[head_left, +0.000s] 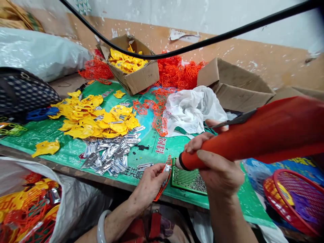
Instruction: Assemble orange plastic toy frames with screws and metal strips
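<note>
My left hand [152, 184] pinches an orange plastic piece [165, 184] with a shiny silver metal strip near its top end. In my right hand [219, 165] is a thick red-orange cylindrical hand tool [233, 138]. Its black-ringed, pale tip points left, close to the orange piece; whether they touch I cannot tell. Beneath the tip lies a green perforated tray [186, 179] with many tiny metal parts at its right side. Silver metal strips [108, 155] are heaped left of my hands, in front of a pile of yellow plastic pieces [93, 118].
Behind stand a cardboard box of yellow pieces [139, 79], orange lattice pieces [174, 71], a white cloth [192, 108] and another cardboard box [243, 84]. A white sack [78, 199] of mixed parts is front left, a red basket [298, 202] right. A black cable [177, 55] crosses above.
</note>
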`<action>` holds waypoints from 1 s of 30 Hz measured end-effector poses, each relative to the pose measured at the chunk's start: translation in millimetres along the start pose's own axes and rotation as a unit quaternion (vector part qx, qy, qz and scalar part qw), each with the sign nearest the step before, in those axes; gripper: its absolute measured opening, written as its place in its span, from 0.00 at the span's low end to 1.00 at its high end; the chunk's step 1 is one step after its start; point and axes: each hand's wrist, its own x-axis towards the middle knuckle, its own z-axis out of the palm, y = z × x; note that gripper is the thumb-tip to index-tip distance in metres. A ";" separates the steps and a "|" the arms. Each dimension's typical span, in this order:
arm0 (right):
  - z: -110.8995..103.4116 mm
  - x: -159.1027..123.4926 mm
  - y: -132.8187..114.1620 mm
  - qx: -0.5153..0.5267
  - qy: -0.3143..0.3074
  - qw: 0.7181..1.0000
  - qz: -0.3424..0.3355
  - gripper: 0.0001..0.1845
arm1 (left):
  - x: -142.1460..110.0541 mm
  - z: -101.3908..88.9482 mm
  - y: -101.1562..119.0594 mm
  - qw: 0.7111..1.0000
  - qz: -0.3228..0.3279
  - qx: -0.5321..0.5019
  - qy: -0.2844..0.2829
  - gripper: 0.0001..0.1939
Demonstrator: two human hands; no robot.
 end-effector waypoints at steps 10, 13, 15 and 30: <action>-1.9 -4.2 13.2 -0.082 -0.019 0.996 0.004 0.06 | -1.4 1.9 2.6 0.999 -0.007 -0.042 0.001 0.14; -2.9 -5.3 12.5 -0.086 -0.026 0.996 0.009 0.05 | -1.9 2.3 2.6 0.999 -0.006 -0.049 -0.003 0.14; -2.8 -6.0 12.4 -0.093 -0.026 0.995 0.012 0.05 | -2.7 2.8 3.3 0.999 -0.005 -0.051 -0.009 0.14; -0.1 -9.4 16.7 -0.094 -0.054 0.994 0.001 0.16 | -4.6 3.1 1.5 1.000 0.024 -0.006 0.014 0.17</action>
